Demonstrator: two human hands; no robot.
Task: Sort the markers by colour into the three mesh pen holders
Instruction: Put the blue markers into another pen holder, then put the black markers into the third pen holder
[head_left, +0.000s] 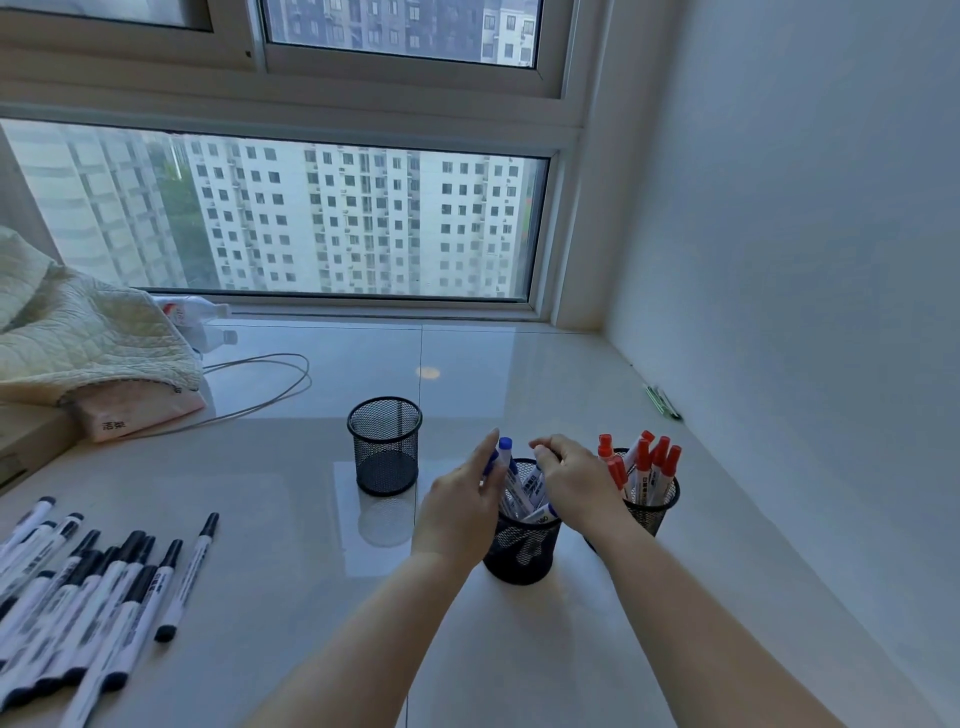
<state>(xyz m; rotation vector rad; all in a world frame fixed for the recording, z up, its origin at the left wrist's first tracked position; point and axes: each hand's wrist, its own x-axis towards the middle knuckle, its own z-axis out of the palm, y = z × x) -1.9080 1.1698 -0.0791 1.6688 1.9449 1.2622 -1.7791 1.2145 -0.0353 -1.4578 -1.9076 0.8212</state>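
Note:
Three black mesh holders stand on the pale sill. The far left holder (385, 447) is empty. The middle holder (521, 551) has several blue-capped markers (505, 446) standing in it. The right holder (655, 506) is filled with several red-capped markers (644, 457). My left hand (462, 501) is at the middle holder's left rim, fingers against the blue markers. My right hand (574, 475) hovers over the same holder, fingers curled above the marker tops. Whether either hand grips a marker is unclear. Several black-capped markers (88, 587) lie loose at the near left.
A quilted cloth (78, 332) and a tissue pack (140, 415) sit at the far left, with plastic bottles (197, 314) and a looping cable (270, 384) beside them. A green pen (662, 401) lies along the right wall. The window runs along the back.

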